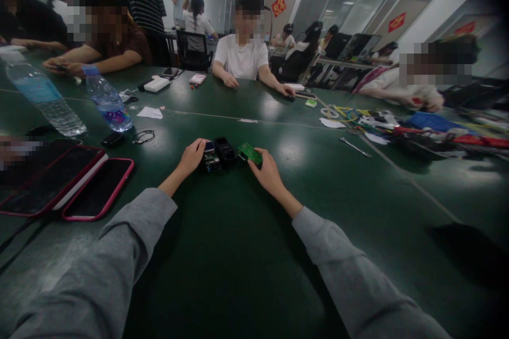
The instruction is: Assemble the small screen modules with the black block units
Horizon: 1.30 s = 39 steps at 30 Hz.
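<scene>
A green table [222, 254] fills most of the frame. At the upper left stands a large bottle [66, 108] with a blue label too blurred to read; right of it is a smaller bottle [97, 85], its purple label [116, 115] bearing pale letters I cannot make out for certain. A dark phone [99, 188] edged in pink lies below them, its screen showing no readable text. Red signs [279, 6] hang at the top right, their gold marks illegible. At mid-frame the left hand [192, 157] closes its fingers on the left edge of a module [212, 160]; a black case [225, 150] sits just right of that. The right hand [267, 169] pinches a green board [248, 152], whose printing is too small to read.
</scene>
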### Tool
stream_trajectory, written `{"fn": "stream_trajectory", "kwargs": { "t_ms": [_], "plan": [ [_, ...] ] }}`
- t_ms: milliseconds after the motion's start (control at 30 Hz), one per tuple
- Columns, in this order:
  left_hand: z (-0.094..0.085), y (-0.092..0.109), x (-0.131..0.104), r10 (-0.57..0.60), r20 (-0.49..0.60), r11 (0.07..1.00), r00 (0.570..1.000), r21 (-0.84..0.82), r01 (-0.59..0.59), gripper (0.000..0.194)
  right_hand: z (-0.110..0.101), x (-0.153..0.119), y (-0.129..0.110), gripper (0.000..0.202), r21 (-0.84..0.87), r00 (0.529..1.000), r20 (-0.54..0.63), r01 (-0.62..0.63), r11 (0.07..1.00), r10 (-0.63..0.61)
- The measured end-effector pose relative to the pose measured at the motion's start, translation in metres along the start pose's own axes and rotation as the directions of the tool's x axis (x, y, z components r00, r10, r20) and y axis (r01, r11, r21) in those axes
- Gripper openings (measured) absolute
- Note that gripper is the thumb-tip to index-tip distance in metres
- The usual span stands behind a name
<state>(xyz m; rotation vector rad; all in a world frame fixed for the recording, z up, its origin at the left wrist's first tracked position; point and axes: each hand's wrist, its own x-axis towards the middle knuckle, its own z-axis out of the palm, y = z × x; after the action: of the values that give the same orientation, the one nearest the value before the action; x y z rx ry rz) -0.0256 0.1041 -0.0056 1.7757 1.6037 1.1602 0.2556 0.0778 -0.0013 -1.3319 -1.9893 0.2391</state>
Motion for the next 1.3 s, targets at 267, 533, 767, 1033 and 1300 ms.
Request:
{"fn": "stream_trajectory", "kwargs": {
  "t_ms": [267, 533, 767, 1033, 1300],
  "plan": [
    [-0.0026, 0.006, -0.0027, 0.001, 0.008, 1.0, 1.0, 0.007, -0.001, 0.042, -0.0011, -0.0005, -0.0012, 0.043, -0.001, 1.0, 0.004, -0.006, 1.0, 0.006],
    [-0.0008, 0.0028, -0.0004, 0.001, -0.001, 1.0, 1.0, 0.005, -0.001, 0.041, 0.0007, -0.0003, 0.001, 0.043, 0.002, 1.0, -0.008, 0.002, 1.0, -0.002],
    [-0.0005, 0.0025, 0.0, -0.001, 0.0, 1.0, 1.0, -0.003, 0.001, 0.04, -0.0008, -0.0012, -0.0002, 0.044, 0.007, 1.0, 0.005, -0.015, 1.0, 0.015],
    [-0.0005, 0.0015, -0.0003, -0.002, 0.004, 1.0, 1.0, -0.011, 0.002, 0.041, -0.0002, -0.0004, 0.0001, 0.043, 0.009, 1.0, 0.001, -0.008, 1.0, 0.008],
    [-0.0004, 0.0007, 0.0001, -0.004, 0.007, 1.0, 1.0, -0.008, 0.004, 0.041, -0.0011, -0.0009, -0.0004, 0.043, 0.006, 1.0, 0.002, -0.009, 1.0, 0.009]
  ]
}}
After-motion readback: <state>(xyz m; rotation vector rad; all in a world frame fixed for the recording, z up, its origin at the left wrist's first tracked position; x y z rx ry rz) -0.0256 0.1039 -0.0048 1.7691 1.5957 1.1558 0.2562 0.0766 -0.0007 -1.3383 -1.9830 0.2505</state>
